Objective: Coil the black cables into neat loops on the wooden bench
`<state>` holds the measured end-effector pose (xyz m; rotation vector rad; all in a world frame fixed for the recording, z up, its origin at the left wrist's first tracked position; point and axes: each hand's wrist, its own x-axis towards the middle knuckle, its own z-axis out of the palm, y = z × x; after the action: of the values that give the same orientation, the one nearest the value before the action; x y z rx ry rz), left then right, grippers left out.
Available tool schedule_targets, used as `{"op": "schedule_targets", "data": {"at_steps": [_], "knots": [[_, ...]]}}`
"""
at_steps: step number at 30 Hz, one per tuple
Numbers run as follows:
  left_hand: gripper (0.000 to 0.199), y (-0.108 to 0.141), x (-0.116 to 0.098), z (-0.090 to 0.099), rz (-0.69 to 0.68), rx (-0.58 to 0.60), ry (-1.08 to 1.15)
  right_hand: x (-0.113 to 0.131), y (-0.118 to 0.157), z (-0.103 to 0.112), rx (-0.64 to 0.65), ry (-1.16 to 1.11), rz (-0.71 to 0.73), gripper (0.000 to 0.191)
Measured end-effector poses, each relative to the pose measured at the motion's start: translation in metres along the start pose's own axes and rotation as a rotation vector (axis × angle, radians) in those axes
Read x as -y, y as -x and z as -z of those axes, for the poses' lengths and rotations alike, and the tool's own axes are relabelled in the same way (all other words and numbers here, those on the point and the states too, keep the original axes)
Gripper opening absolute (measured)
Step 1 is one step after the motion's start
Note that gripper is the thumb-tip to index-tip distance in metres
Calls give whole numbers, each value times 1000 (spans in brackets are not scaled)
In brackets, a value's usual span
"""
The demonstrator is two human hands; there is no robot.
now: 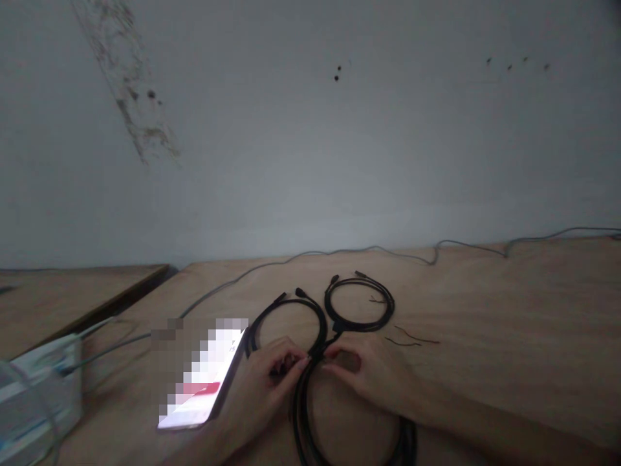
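L hand [274, 377] and R hand [374, 375] meet at a crossing of black cables near the front of a plywood table [485, 291]. L fingers [295, 364] are curled and close together, tips at the bundle, w/ a dark bit under the palm that's hard to make out. R index and thumb [332, 353] are a bit apart, tips either side of the same spot. Fingers cover the crossing, so can't tell if either hand is actually pinching. Black cable coil [291, 317] sits just above L hand, 2nd black cable coil [359, 304] is beside it, and a larger black cable loop [303, 414] runs down past the bottom edge, cut off. Thin reddish wires [412, 340] lie just right of the coils. Grey cable [339, 252] runs along the table's back edge by the stained wall [310, 129]. Smartphone [204, 378] lies left of L hand, screen lit but pixelated, unreadable. Whitish box or bag [41, 401] at far left is blurred and cut off; contents can't be made out.
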<state>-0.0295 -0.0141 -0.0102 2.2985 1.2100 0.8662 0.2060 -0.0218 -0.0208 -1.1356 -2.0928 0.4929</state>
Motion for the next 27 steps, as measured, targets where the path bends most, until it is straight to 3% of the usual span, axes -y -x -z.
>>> {"op": "schedule_targets", "data": {"at_steps": [8, 14, 22, 25, 27], "knots": [[19, 0, -11, 2, -82, 88, -37, 10, 2, 5, 28, 44, -55, 12], [14, 3, -10, 3, -144, 105, -96, 3, 7, 9, 39, 126, 91, 21], [14, 4, -3, -5, -181, 156, -182, -5, 11, 12, 225, 559, 339, 34], [17, 5, 0, -5, -174, 139, -161, -13, 13, 17, 195, 562, 361, 34], [20, 6, 1, -5, -134, 102, -155, -23, 15, 23, 104, 521, 338, 31]]}}
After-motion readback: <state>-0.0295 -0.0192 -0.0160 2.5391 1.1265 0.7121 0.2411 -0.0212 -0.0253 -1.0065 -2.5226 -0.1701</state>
